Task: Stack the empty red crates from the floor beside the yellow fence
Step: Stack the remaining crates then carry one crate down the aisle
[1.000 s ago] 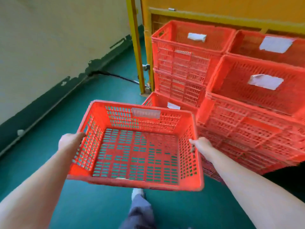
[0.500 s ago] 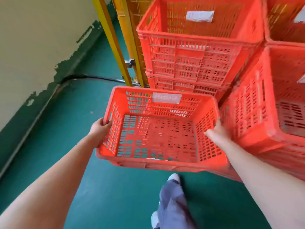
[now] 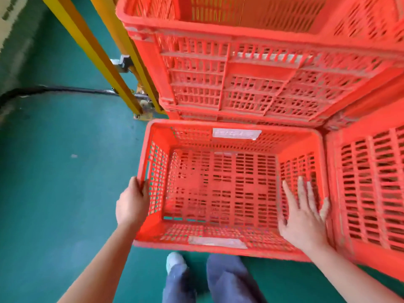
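Now setting down: empty red slatted plastic crate (image 3: 220,189) low in front, seemingly nested on another crate beneath, though hard to confirm. Left hand (image 3: 132,204) clamped on the near-left rim, fingers curled over the edge. Right hand (image 3: 303,217) spread flat, fingers apart, gripping nothing, hovering over or against the inner right wall; contact unclear through blur. Beyond both hands, tall stack of red crates (image 3: 251,84); just right of the right hand, another red crate stack (image 3: 371,189); ahead-left of the left hand, yellow metal fence posts (image 3: 98,53) on green floor (image 3: 54,171). Probably next: press down to seat evenly, release left, fetch another crate.
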